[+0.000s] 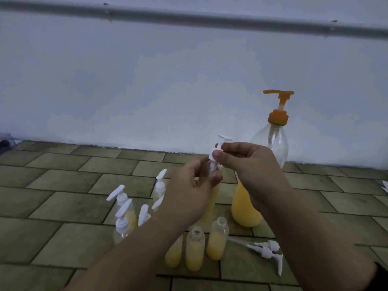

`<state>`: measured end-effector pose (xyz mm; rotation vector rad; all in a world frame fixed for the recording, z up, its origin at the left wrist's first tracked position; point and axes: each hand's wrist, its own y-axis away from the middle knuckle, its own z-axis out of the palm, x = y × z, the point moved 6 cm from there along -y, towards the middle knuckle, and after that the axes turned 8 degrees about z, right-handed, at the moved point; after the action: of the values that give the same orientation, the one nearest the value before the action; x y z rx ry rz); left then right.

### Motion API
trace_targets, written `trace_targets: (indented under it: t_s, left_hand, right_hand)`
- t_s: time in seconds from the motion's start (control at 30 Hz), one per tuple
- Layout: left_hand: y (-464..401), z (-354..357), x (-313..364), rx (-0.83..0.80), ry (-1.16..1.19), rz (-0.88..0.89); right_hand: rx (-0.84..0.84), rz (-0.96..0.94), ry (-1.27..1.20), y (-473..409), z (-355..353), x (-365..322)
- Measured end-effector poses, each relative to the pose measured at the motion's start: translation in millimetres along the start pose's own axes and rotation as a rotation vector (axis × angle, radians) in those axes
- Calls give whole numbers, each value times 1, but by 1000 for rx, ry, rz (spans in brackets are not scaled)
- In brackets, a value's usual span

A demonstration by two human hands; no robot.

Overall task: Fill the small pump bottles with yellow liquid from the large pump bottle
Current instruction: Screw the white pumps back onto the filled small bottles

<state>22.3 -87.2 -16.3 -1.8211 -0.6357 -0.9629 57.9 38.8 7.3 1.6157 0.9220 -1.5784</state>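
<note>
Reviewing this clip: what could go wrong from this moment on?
1. The right hand pinches the white pump cap at the neck of the small bottle held in the left hand; a crooked fit might leak.
2. Three uncapped bottles stand close together under the forearms; a lowered arm could tip them and spill liquid.
3. The loose pumps lie on the tiled floor and may pick up dirt.
</note>
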Motion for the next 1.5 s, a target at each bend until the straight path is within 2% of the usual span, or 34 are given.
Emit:
trace_targets:
  t_s: [0.1, 0.23, 0.37, 0.57, 0.7, 0.8, 0.93, 1.0, 1.13, 1.2, 1.27, 1.3, 1.37, 1.5]
  left_hand:
    - [-4, 3, -1, -28, -47, -5]
    - [-18, 0, -11, -42, -32, -94]
    - [-37, 1, -37, -95, -105, -230]
    - [-48, 21, -72, -394, -400, -431]
    - [-46, 35, -82, -604, -637, -423]
    - [-45, 42, -93, -659, -656, -448]
    - [-48, 43, -92, -684, -766, -371]
    - [-47, 43, -89, -667, -776, -349]
    - [-42, 35, -77, -664, -840, -357]
    - [-41, 24, -57, -505, -935, -263]
    - [-32, 19, -29, -289, -842, -125]
    - [-23, 21, -17, -238, -749, -73]
    - [-6, 38, -5, -327, -689, -6]
    - [8, 69, -33, -593, -956, 16]
  right_hand:
    - [60, -7, 27, 1, -2, 2]
    - [0, 11, 166, 5, -13, -3]
    - [146, -25, 129, 18, -59, -4]
    - [283, 94, 127, 45, -106, 43]
    - [311, 220, 153, 49, -120, 90]
    - [316, 270, 203, 50, -125, 115]
    - [341, 273, 300, 49, -127, 134]
    - [347, 272, 424, 46, -128, 142]
    - [322, 254, 951, 38, -125, 162]
    - [307, 252, 1198, 38, -121, 166]
    - [286, 252, 1279, 38, -118, 173]
    - [282, 236, 1291, 39, -116, 175]
    - [296, 188, 1321, 40, -114, 177]
    - [285, 100, 1322, 39, -113, 183]
